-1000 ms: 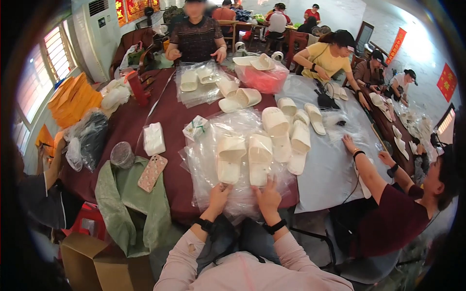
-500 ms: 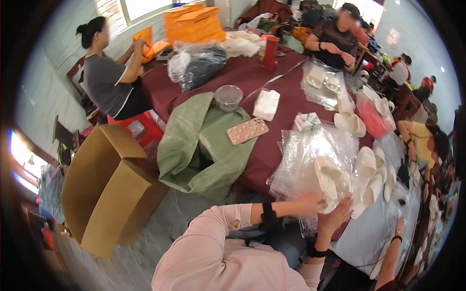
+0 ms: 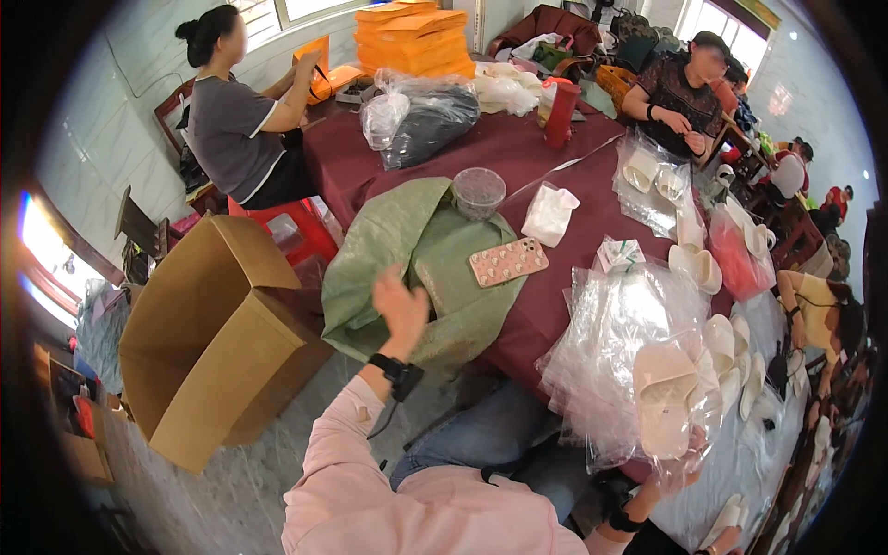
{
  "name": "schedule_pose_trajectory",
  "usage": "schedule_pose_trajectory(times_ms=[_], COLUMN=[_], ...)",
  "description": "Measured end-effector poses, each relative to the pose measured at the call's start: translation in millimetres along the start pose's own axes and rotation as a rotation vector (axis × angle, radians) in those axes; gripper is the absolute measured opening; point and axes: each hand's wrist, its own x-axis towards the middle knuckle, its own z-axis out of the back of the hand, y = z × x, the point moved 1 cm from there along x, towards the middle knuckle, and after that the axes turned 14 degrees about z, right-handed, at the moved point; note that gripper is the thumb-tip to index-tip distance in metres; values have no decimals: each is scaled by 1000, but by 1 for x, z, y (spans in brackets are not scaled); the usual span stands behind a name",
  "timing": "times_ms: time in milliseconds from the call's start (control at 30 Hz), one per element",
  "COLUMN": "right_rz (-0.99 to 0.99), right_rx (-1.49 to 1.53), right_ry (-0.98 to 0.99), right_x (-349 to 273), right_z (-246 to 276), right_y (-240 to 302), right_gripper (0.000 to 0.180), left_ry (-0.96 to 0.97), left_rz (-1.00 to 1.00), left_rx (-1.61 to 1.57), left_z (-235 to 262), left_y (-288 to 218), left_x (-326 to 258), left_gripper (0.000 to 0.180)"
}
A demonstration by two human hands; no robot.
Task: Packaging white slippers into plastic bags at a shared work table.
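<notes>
My left hand (image 3: 402, 310) is raised over the green woven sack (image 3: 379, 227), its fingers apart and nothing in them. At the near right edge of the table my right hand (image 3: 683, 467) grips the lower end of a pair of cream slippers (image 3: 664, 398), partly covered by clear plastic. One slipper lies sole up, and its mate is half hidden beside it. Under and behind them spreads a stack of clear plastic bags (image 3: 601, 324). More cream slippers (image 3: 723, 342) stand just right of this pair.
An open cardboard box (image 3: 199, 314) stands on the floor at left. On the table are a phone (image 3: 509, 263), a tissue pack (image 3: 550, 215), a clear tub (image 3: 478, 192) and a red cylinder (image 3: 561, 116). Co-workers sit at the far left and far right.
My left hand has left the slippers and swung left over the green sack. My right hand stays at the slippers, which have turned sole up. The view has shifted slightly.
</notes>
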Motion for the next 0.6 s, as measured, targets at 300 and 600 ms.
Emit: schedule_pose_trajectory(times_ms=[300,600], right_rz=[-263,-954], right_rx=[685,2203], right_ry=[122,94], right_x=[-97,44], right_z=[-100,-81], right_y=[1,175], right_gripper=[34,31], left_ry=[83,108], left_rz=[750,827], left_rx=[775,85], left_z=[24,14], left_y=[162,269], left_x=[28,86], left_gripper=[105,34])
